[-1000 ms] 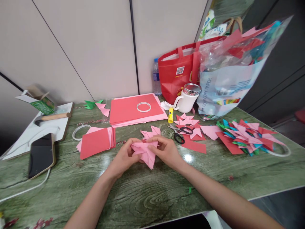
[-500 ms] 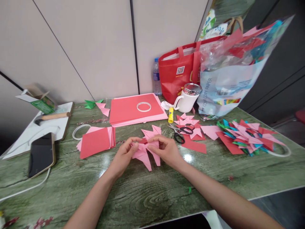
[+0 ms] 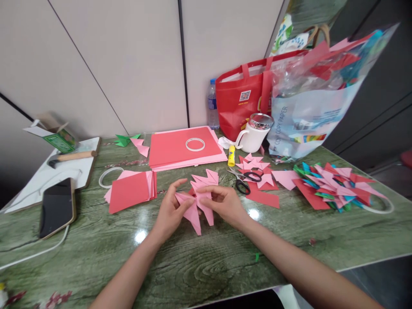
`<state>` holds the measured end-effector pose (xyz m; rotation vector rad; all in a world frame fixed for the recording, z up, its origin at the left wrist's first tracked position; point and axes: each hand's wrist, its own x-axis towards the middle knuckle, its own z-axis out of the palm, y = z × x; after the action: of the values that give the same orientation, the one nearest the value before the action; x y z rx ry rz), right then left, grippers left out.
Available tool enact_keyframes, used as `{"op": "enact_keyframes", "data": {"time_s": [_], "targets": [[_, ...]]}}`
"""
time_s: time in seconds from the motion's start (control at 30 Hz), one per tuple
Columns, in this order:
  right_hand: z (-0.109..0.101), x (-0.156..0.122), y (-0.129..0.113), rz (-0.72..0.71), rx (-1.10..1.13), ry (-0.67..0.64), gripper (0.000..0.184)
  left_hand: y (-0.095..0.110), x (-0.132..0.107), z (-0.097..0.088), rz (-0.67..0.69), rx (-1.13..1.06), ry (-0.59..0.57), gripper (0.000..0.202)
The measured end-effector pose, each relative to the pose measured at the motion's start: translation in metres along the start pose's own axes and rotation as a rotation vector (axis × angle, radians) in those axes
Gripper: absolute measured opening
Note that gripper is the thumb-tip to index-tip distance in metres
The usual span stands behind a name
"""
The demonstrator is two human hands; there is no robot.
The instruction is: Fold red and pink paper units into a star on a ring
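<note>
While the left hand (image 3: pixel 170 213) and right hand (image 3: pixel 225 204) fingers pinch a part-folded pink shape (image 3: pixel 197 207) mid-frame, finished pieces (image 3: pixel 334 187) lie right, unfolded squares (image 3: pixel 129 192) left.

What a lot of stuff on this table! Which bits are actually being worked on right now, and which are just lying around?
In hand: pink folded paper piece, held between left hand and right hand; more pink folded pieces just behind.
Lying about: scissors, glue stick, mug, phone, hammer, water bottle.
</note>
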<state>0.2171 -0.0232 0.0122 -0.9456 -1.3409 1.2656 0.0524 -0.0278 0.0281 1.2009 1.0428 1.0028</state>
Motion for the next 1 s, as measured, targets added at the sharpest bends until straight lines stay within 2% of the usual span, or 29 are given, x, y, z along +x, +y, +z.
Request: {"op": "enact_keyframes", "data": {"time_s": [0.13,0.27,0.33,0.43,0.5,0.63,0.77,0.9,1.0], "targets": [[0.001,-0.001,0.004,0.0,-0.002,0.004,0.03,0.004,-0.002,0.001,0.042,0.046,0.043,0.07],[0.002,-0.001,0.004,-0.023,-0.007,0.013,0.032,0.008,-0.002,0.001,0.048,0.093,0.079,0.082],[0.002,-0.001,0.004,-0.033,-0.006,0.027,0.03,0.007,-0.001,0.0,0.028,0.103,0.094,0.076],[0.003,0.0,0.005,-0.036,-0.029,0.074,0.024,0.002,0.0,-0.002,0.015,0.131,0.145,0.044],[0.003,0.001,0.006,-0.015,-0.043,0.112,0.021,-0.001,0.001,-0.003,0.017,0.096,0.157,0.033],[0.004,0.003,0.004,0.046,-0.062,0.153,0.018,-0.002,0.003,-0.005,0.001,0.007,0.186,0.038],[0.004,0.005,0.002,0.149,-0.081,0.178,0.018,-0.003,0.007,-0.01,-0.028,0.01,0.242,0.031],[0.004,0.006,0.006,0.236,0.022,0.19,0.023,-0.005,0.01,-0.014,-0.107,0.002,0.264,0.034],[0.003,0.008,0.009,0.246,0.092,0.213,0.023,-0.006,0.012,-0.016,-0.137,-0.026,0.324,0.034]]}}
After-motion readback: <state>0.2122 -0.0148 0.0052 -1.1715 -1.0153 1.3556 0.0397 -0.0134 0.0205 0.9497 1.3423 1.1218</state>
